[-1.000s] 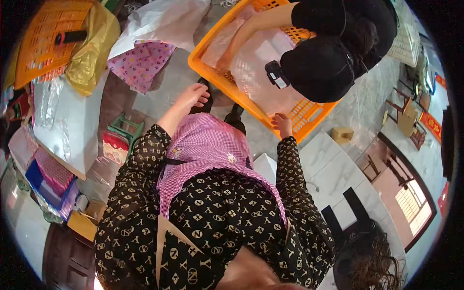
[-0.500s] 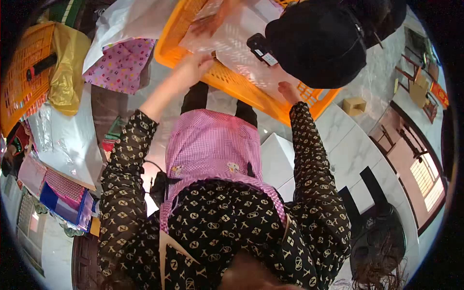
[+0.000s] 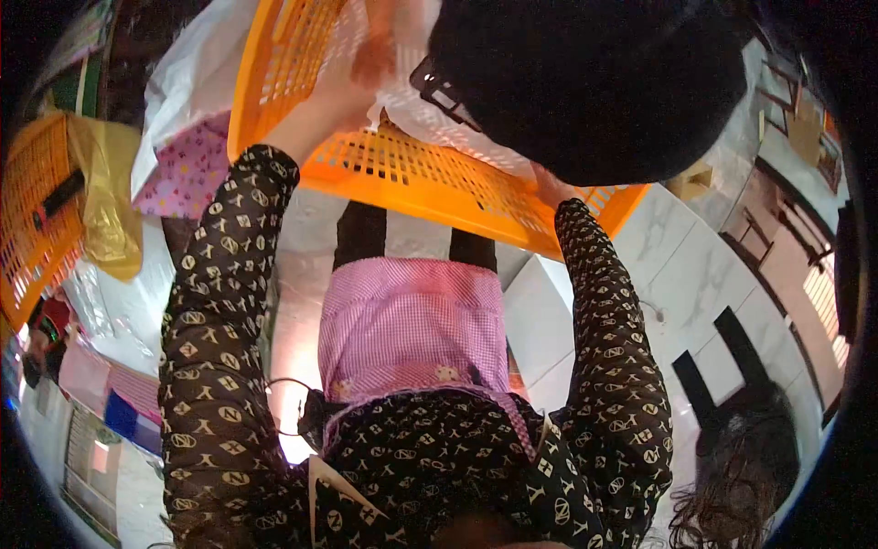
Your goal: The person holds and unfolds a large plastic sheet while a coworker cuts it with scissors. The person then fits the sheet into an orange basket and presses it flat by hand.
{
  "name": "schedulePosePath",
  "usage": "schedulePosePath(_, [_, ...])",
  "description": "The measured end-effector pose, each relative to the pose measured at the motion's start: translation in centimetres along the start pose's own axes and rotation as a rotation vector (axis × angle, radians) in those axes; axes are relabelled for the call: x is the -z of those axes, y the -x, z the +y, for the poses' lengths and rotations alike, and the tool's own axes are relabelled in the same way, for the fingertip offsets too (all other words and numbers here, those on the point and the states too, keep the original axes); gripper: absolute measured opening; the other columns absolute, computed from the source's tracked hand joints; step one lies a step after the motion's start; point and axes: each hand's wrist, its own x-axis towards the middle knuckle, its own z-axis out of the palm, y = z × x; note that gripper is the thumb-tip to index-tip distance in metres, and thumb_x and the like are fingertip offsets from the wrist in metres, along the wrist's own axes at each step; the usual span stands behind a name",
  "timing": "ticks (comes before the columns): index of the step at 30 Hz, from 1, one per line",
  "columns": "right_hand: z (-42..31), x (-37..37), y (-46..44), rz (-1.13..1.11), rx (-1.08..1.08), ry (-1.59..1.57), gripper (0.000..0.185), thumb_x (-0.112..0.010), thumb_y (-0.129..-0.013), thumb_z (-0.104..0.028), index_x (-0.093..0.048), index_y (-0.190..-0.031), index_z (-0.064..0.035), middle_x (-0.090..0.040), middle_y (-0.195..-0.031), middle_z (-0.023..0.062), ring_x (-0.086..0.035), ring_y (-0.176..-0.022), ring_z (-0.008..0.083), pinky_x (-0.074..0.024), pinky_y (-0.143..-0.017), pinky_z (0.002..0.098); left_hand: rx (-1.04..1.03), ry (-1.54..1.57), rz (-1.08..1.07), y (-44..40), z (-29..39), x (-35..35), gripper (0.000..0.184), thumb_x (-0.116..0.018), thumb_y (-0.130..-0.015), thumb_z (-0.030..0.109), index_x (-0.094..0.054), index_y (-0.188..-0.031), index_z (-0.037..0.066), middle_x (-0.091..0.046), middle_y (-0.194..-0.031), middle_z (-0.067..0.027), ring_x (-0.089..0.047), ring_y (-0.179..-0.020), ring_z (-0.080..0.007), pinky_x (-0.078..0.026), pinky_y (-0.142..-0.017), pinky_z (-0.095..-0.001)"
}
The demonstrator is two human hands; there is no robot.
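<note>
A large orange plastic basket (image 3: pixel 430 178) with slotted walls and a pale liner stands in front of me. My left hand (image 3: pixel 346 96) reaches over its near left rim into the basket; its fingers blur beside another person's hand (image 3: pixel 375 59), and what it holds cannot be made out. At the near right side, my right hand (image 3: pixel 552 188) lies over the basket's wall, its fingers partly hidden by the other person's black cap (image 3: pixel 585 91). A dark rectangular frame, perhaps glasses (image 3: pixel 444 96), shows at the cap's left edge.
Left of the basket hang white plastic sheeting (image 3: pixel 197 82) and a pink patterned cloth (image 3: pixel 187 169). Farther left stands another orange basket (image 3: pixel 32 201) with a yellow plastic bag (image 3: pixel 110 201). A white box (image 3: pixel 541 306) sits on the floor near my legs; a small cardboard box (image 3: pixel 692 181) is beyond.
My left hand has moved farther over the rim into the basket, close to the other person's hand. The person's capped head has come nearer. My right hand stays at the basket's right side.
</note>
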Motion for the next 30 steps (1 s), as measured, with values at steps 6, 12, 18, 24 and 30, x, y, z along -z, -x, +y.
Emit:
schedulePosePath(6, [-0.6,0.2,-0.5,-0.127,-0.267,0.084,0.039,-0.039,-0.085,-0.019,-0.040,-0.123,-0.0085,-0.037,-0.129,0.0220,-0.037,-0.117,0.0396,-0.0299,-0.095,0.0508,-0.136,0.202,0.053,-2.4,-0.5,-3.3,0.032,-0.059,-0.077,0.026,-0.056,-0.103,0.008,-0.056,-0.101,-0.0151,-0.054,-0.093,-0.0324,-0.045,-0.078,-0.0419])
schedulePosePath(12, [0.0,-0.4,-0.3,0.068,-0.479,-0.058,0.047,-0.041,-0.084,-0.018,-0.034,-0.129,-0.0067,-0.034,-0.131,0.0228,-0.035,-0.119,0.0390,-0.0308,-0.096,0.0495,-0.077,0.130,-0.275,-0.7,-2.2,-8.5,0.031,-0.056,-0.077,0.028,-0.056,-0.102,0.008,-0.056,-0.099,-0.0160,-0.054,-0.088,-0.0331,-0.045,-0.076,-0.0423])
schedulePosePath(18, [0.0,2.2,-2.6,0.243,-0.950,-0.707,0.081,-0.067,-0.069,-0.033,-0.028,-0.128,0.0062,-0.030,-0.134,0.0247,-0.030,-0.124,0.0370,-0.0263,-0.101,0.0448,-0.195,0.040,-0.318,-8.2,0.6,-13.6,0.031,-0.054,-0.078,0.029,-0.057,-0.100,0.008,-0.056,-0.096,-0.0169,-0.054,-0.084,-0.0338,-0.044,-0.074,-0.0426])
schedulePosePath(24, [3.0,2.8,-0.2,0.248,-0.878,-1.193,0.084,-0.073,-0.064,-0.036,-0.035,-0.125,0.0073,-0.053,-0.112,0.0248,-0.051,-0.107,0.0330,-0.0399,-0.090,0.0381,-0.288,0.566,-0.262,-10.7,3.0,-12.7,0.032,-0.051,-0.079,0.030,-0.055,-0.102,0.008,-0.055,-0.098,-0.0183,-0.054,-0.089,-0.0354,-0.044,-0.076,-0.0440])
schedulePosePath(30, [3.2,3.2,0.9,-0.088,-0.823,-1.136,0.038,-0.064,-0.069,-0.029,-0.062,-0.085,0.0048,-0.061,-0.090,0.0229,-0.058,-0.091,0.0296,-0.0442,-0.075,0.0390,-0.239,-0.083,-0.404,-9.0,10.4,-5.0,0.037,-0.048,-0.082,0.030,-0.051,-0.111,0.007,-0.053,-0.106,-0.0182,-0.053,-0.097,-0.0353,-0.043,-0.081,-0.0469])
